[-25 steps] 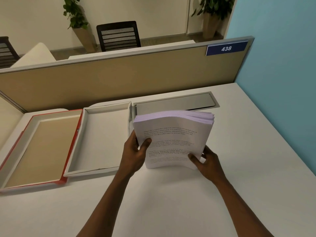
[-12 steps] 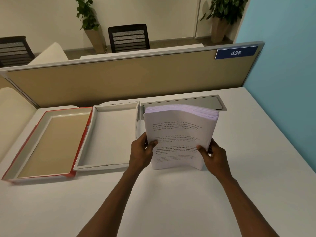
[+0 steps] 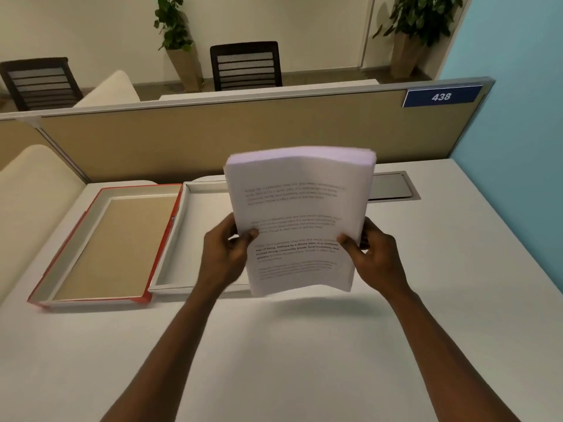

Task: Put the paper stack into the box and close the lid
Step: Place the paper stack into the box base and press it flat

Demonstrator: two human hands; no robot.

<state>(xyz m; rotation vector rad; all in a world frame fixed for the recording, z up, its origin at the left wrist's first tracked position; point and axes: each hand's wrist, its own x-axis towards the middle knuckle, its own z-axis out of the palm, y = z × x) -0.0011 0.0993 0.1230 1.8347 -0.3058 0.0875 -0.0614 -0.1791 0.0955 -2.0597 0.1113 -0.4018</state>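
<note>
I hold a thick stack of printed white paper (image 3: 297, 220) upright in the air above the white desk, its lower edge off the surface. My left hand (image 3: 224, 254) grips its left edge and my right hand (image 3: 376, 257) grips its right edge. Behind and left of the stack lies the open white box (image 3: 173, 248), partly hidden by the paper and my left hand. Its red-edged lid (image 3: 100, 245) lies flat beside it on the left, brown inner side up.
A tan partition (image 3: 243, 138) with a blue "438" sign (image 3: 441, 97) runs along the desk's back edge. A grey cable hatch (image 3: 391, 187) sits in the desk behind the stack. A light blue wall (image 3: 518, 117) stands on the right.
The stack has been lifted off the desk and shifted slightly left, now overlapping the box's right side. Both hands kept their grip on its edges.
</note>
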